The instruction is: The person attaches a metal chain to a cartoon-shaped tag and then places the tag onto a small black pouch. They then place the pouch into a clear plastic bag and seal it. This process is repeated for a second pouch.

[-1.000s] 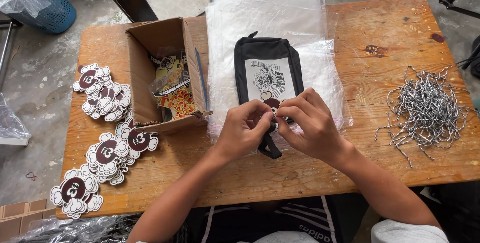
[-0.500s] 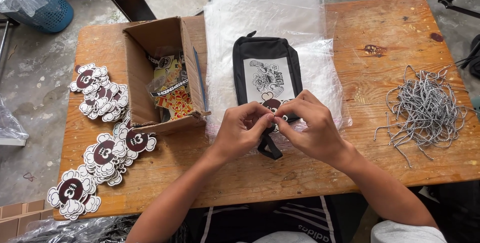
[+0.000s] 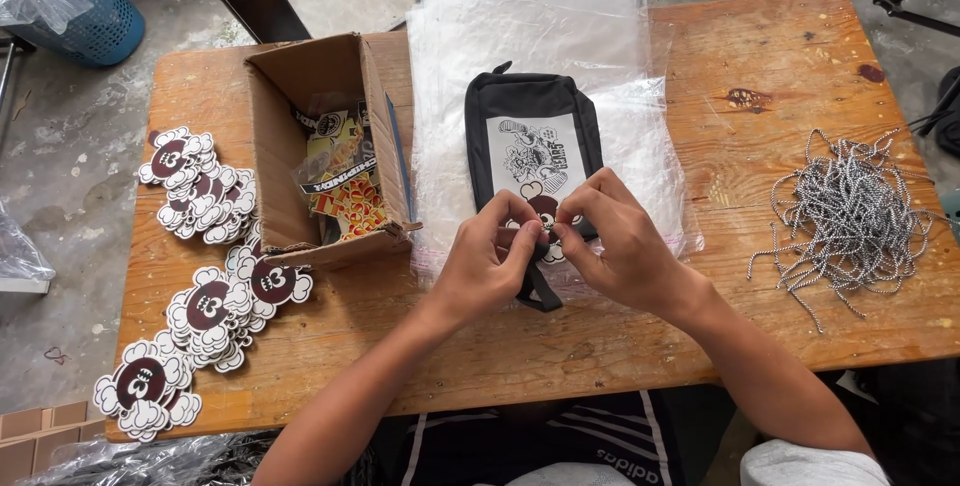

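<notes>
As I look down, my left hand (image 3: 487, 264) and right hand (image 3: 620, 246) both pinch small flower-shaped tag (image 3: 543, 218) over black fabric pouch (image 3: 535, 136) on clear plastic bags (image 3: 540, 36).

Open brown cardboard box (image 3: 320, 156), table's left

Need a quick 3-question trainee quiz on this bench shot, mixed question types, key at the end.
1. True or false: the black pouch lies on the stack of clear plastic bags.
2. Which is on the far right of the wooden table? A) cardboard box B) pile of grey cords C) flower-shaped tags
3. What do the left hand and right hand meet over?

Key
1. True.
2. B: the pile of grey cords; the cardboard box and flower-shaped tags sit to the left.
3. The pouch's near end, fingertips pinching something small there.
</notes>
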